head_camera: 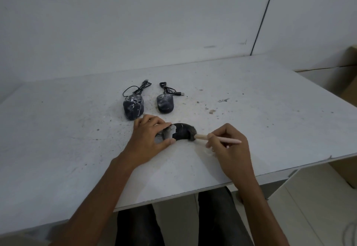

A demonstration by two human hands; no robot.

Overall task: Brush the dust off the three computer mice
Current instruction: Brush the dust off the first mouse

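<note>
With your left hand [147, 139] pinching the near mouse [182, 132] and right hand [231, 147] gripping the brush [201, 137], sweep lightly toward its dusty left end.

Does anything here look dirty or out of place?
Yes: the left black corded mouse and the right black corded mouse at the back carry white dusty smears; pale grit speckles the grey tabletop nearby.

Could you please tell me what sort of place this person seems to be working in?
Probably a bare workroom or storeroom, not an office: a scuffed, dusty grey table, blank grey wall panels behind it, and what look like cardboard boxes at the right.
</note>
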